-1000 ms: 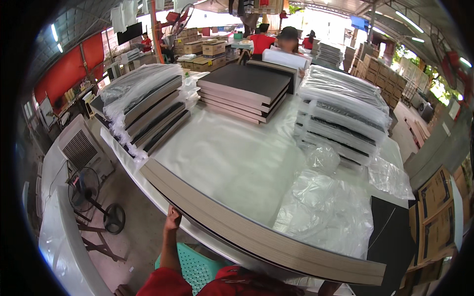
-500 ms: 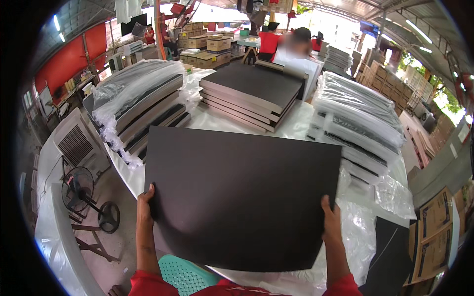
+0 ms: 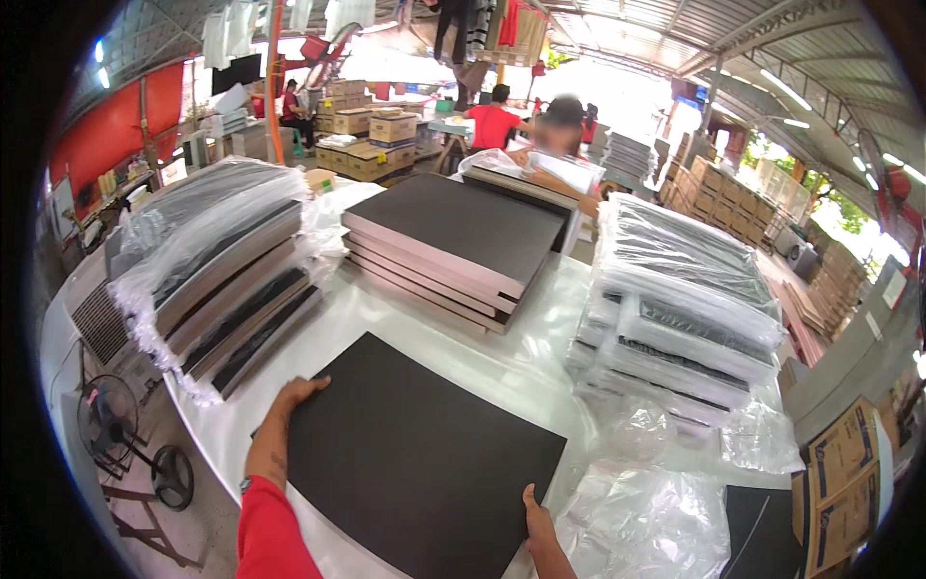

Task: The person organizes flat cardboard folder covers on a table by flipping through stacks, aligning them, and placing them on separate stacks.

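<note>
A large flat black panel [image 3: 424,449] lies low over the white-covered table [image 3: 357,318], turned at a slant to me; whether it fully rests on the table I cannot tell. My left hand [image 3: 303,390] grips its left edge, near the far corner. On the right edge, my right hand [image 3: 537,526] is closed, thumb on top and fingers hidden beneath. Beyond the panel stands a stack of thick black-topped boards with pale sides [image 3: 424,265].
Plastic-wrapped stacks stand at left [image 3: 217,251] and right [image 3: 680,289]. Crumpled clear plastic [image 3: 646,521] lies right of the panel, near cardboard boxes [image 3: 849,482]. A person [image 3: 559,140] works across the table. A fan [image 3: 111,420] stands at left.
The panel has come down toward the table and turned clockwise, both hands still holding it. My view has shifted, showing more of the table between panel and stack.
</note>
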Available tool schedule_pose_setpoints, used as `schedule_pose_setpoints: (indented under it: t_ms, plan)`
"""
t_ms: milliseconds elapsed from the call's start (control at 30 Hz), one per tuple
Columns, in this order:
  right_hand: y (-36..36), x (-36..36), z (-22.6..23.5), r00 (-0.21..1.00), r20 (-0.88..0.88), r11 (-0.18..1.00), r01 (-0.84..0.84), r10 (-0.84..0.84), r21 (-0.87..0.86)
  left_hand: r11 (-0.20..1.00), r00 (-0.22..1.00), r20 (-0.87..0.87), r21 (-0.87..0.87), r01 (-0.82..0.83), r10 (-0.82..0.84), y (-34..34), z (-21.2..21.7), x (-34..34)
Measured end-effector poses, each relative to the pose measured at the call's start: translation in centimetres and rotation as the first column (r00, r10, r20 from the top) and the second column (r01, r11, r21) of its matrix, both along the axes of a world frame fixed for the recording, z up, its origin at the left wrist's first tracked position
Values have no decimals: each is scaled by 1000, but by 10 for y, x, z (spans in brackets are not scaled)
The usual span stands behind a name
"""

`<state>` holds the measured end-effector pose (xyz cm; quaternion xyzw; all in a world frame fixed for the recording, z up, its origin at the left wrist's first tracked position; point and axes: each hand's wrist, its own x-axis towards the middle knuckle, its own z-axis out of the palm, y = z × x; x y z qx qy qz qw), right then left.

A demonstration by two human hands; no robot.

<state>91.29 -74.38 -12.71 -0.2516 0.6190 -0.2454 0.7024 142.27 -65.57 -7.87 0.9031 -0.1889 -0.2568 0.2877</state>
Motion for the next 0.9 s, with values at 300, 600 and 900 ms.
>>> schedule_pose_setpoints:
  t_ms: [300,600,900]
  plan:
    - [4,3,17,966,-205,950,-204,156,-236,994,996,-47,75,85,-82,-32,4,16]
    - [-13,4,59,733,-527,843,-536,431,-57,881,872,319,416,223,-371,-48,33,-14]
    - [-32,-24,86,299,-875,532,-845,381,-57,982,855,483,-75,-175,189,-3,22,-45]
